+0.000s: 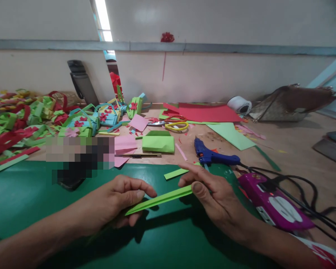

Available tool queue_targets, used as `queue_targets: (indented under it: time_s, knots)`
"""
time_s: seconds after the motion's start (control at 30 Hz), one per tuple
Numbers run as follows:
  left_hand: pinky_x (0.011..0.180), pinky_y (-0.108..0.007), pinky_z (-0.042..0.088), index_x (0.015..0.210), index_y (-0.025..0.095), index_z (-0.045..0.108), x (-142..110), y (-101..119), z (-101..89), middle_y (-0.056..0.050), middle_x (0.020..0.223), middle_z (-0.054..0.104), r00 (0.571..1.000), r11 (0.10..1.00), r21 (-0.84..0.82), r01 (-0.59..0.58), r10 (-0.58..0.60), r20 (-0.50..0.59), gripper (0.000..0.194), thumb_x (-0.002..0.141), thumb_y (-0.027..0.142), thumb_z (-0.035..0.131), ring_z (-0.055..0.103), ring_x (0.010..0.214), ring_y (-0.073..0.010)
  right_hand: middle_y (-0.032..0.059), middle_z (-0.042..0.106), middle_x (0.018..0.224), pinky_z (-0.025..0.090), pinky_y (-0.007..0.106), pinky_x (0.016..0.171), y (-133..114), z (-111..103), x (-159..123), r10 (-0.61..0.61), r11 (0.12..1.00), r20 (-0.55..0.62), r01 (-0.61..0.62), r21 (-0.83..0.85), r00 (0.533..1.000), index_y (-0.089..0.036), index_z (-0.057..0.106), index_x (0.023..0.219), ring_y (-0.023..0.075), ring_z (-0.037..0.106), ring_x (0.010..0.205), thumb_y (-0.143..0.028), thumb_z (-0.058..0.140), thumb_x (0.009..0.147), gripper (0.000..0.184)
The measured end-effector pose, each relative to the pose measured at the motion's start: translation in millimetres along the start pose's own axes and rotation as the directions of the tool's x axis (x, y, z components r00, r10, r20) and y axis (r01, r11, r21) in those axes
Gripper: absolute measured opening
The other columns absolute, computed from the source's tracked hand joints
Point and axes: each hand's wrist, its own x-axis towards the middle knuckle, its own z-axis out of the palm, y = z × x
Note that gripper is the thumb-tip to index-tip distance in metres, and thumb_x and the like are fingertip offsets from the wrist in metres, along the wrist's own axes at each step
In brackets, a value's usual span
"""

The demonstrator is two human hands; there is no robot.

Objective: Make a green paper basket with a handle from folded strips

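Head view, low middle: the left hand (119,196) pinches a green strip (162,199), maybe to steady it; the half-open right hand (217,200) touches its end, I can't tell if it grips. Farther up lies a glue gun (212,156).

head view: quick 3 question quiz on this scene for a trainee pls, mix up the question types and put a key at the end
1. Which thing spans from the left hand to the right hand?
a) yellow-handled scissors
b) folded green paper strip
c) dark bottle

2. True or false: the large red sheet lies farther back than the blue glue gun.

3. Fill in the colour: the device with black cords, to the right of the right hand, is mostly ____.

Key: 1. b; 2. true; 3. purple
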Motion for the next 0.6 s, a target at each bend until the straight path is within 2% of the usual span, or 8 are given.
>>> queue_targets:
  time_s: [0.1, 0.2, 0.33, 0.47, 0.6]
  knots:
    - [0.039, -0.017, 0.014, 0.102, 0.013, 0.058, -0.1, 1.7, 2.6, 0.006, 0.048, 0.045, 0.999, 1.0, 0.005, 0.03, -0.03, -0.045, 0.042, 0.079, 0.048, 0.058, 0.024, 0.04, -0.0052, -0.0008, 0.063, 0.082, 0.046, 0.021, 0.061, 1.6, -0.7, 0.0, 0.002, 1.0, 0.005, -0.003, 0.024, 1.0, -0.021, 0.051, 0.122, 0.0104, 0.059, 0.066, -0.032, 0.039, 0.095, 0.031]
    - [0.039, -0.018, 0.014, 0.104, 0.012, 0.057, 1.2, 2.0, 3.2, 0.005, 0.05, 0.045, 0.998, 0.999, 0.022, 0.039, -0.038, -0.041, 0.046, 0.08, 0.052, 0.056, 0.024, 0.041, -0.0055, -0.0014, 0.062, 0.075, 0.046, 0.021, 0.061, 2.1, -0.8, 1.0, -0.012, 1.0, 0.004, 0.012, -0.02, 1.0, -0.019, 0.055, 0.117, 0.011, 0.059, 0.065, -0.034, 0.043, 0.094, 0.03]
    - [0.039, -0.019, 0.014, 0.108, 0.012, 0.055, 5.2, -2.2, -0.3, 0.004, 0.057, 0.047, 1.0, 1.0, 0.029, -0.011, 0.011, -0.001, 0.05, 0.083, 0.056, 0.052, 0.025, 0.043, -0.0053, -0.002, 0.062, 0.073, 0.044, 0.02, 0.06, 1.7, -0.6, 2.3, -0.008, 0.999, -0.003, 0.008, -0.046, 1.0, -0.017, 0.057, 0.114, 0.0102, 0.058, 0.062, -0.032, 0.044, 0.093, 0.028]
    - [0.039, -0.017, 0.02, 0.111, 0.015, 0.054, 7.3, -7.1, -3.6, 0.006, 0.061, 0.044, 0.995, 0.997, 0.038, -0.06, 0.057, 0.081, 0.05, 0.076, 0.049, 0.064, 0.029, 0.045, -0.0047, -0.0022, 0.062, 0.074, 0.044, 0.019, 0.061, 2.5, 0.7, 2.2, -0.007, 0.999, 0.008, 0.007, -0.049, 1.0, -0.017, 0.056, 0.115, 0.01, 0.058, 0.064, -0.033, 0.044, 0.094, 0.029]
    - [0.04, -0.015, 0.024, 0.109, 0.014, 0.055, 5.4, -8.2, -2.5, 0.006, 0.061, 0.045, 0.997, 0.992, 0.109, -0.062, 0.056, 0.058, 0.045, 0.079, 0.046, 0.062, 0.033, 0.047, -0.0049, -0.0019, 0.062, 0.071, 0.045, 0.02, 0.06, 2.9, 2.2, 2.0, 0.008, 0.998, 0.006, -0.008, -0.06, 1.0, -0.017, 0.057, 0.114, 0.0106, 0.058, 0.061, -0.034, 0.042, 0.094, 0.031]
